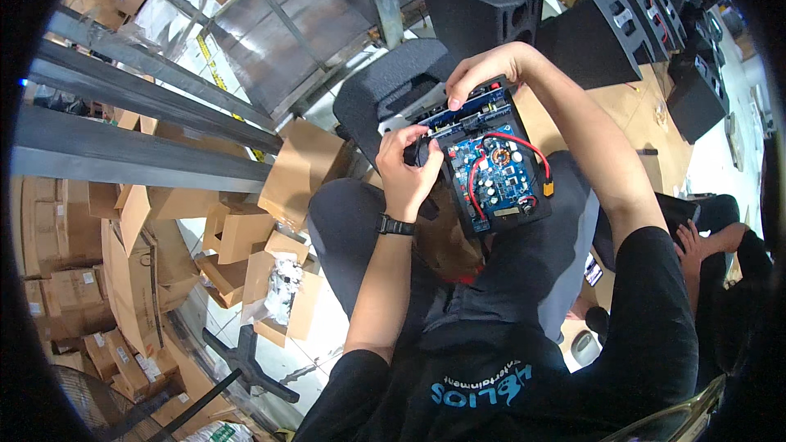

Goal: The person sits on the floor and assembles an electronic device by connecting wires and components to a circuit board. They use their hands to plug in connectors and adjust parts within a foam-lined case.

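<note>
An electronics module (536, 211) with a black metal plate rests across my lap. Its blue circuit board (503, 168) carries coils, capacitors and red wires, one ending in a yellow connector (548, 188). A second, upright board section (471, 115) stands along the far edge. My right hand (489, 72) reaches over from the far side and grips that edge, its thumb on the upright section. My left hand (406, 173) is closed at the module's left side, thumb and fingers around a small black part (422, 151). Its exact kind is hard to make out.
A black speaker cabinet (381, 86) stands just beyond the module; several more (483, 4) stand behind and to the right. Metal rack beams (139, 143) cross the left. Open cardboard boxes (282, 286) lie on the left floor. Another person's hand (692, 245) is at the right.
</note>
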Motion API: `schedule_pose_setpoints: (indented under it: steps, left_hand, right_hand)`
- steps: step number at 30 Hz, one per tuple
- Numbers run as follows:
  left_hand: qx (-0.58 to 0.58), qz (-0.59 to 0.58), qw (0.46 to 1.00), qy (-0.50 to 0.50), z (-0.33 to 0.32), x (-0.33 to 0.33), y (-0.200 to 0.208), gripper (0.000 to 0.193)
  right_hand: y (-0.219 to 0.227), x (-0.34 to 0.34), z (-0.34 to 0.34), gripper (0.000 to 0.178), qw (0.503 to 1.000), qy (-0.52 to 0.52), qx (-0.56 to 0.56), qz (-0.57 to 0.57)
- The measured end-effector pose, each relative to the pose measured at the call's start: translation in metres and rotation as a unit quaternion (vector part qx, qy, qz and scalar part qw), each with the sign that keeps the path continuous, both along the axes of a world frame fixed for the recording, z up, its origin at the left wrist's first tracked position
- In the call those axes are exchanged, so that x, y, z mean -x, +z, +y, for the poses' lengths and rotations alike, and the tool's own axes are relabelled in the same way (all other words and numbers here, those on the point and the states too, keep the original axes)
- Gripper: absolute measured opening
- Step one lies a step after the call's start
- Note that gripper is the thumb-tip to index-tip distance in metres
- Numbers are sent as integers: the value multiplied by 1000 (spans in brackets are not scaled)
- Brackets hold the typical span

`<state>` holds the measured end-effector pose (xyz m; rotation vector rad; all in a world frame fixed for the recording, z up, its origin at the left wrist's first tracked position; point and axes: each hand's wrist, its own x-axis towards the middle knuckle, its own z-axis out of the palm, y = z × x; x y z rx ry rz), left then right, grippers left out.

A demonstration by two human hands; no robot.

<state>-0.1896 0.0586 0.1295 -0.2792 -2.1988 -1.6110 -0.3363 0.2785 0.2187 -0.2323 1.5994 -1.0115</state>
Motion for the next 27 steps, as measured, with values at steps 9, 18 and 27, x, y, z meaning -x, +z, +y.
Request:
schedule_pose_setpoints:
  steps: [9,18,27]
  left_hand:
    - [-36,-77,996,17,-1,10,-10,20]
    - [-33,-95,994,36,3,10,-3,19]
    - [-56,-78,994,42,11,10,-9,21]
  right_hand:
    - [-18,24,-5,50,999,9,-5,32]
    - [-15,33,-7,58,979,89,15,181]
    - [-9,31,0,45,976,74,14,203]
